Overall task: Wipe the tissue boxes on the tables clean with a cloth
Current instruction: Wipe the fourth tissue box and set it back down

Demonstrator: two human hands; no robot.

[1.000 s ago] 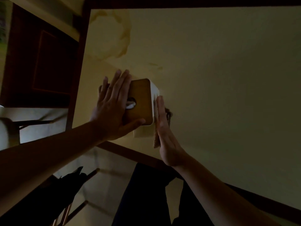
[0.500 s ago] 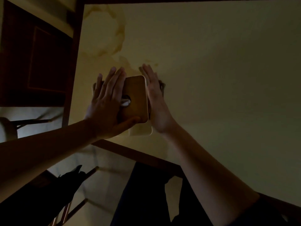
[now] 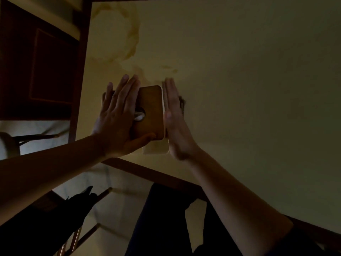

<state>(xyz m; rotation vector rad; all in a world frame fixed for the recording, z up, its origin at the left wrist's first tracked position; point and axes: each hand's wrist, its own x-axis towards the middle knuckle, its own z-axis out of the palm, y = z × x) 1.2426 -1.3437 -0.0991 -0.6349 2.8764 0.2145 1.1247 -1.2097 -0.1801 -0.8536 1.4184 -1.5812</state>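
**Two flat hands on the tissue box**

We found the tissue box (image 3: 151,112) a little left of the frame's centre, standing on the pale yellow table (image 3: 239,89) close to its dark wooden edge. Its top was a brown wooden lid with a round hole, and a bit of white tissue (image 3: 138,116) showed in that hole; the body below the lid was cream-coloured.

We saw the left hand (image 3: 118,117) lying across the left part of the lid, fingers straight and spread, the thumb reaching along the near edge of the lid. It pressed on the box rather than curling round it.

The right hand (image 3: 174,115) stood on edge against the box's right side, fingers straight and together, pointing toward the top of the frame. Behind its palm we could make out only a dark scrap of the cloth (image 3: 181,103) (most of it was hidden, and the light was poor), pressed flat between hand and box as far as we could tell.

Faint ring-shaped stains (image 3: 129,37) marked the tabletop in the upper left. Dark chair legs (image 3: 88,231) and dark trousers (image 3: 162,218) filled the lower part of the frame.
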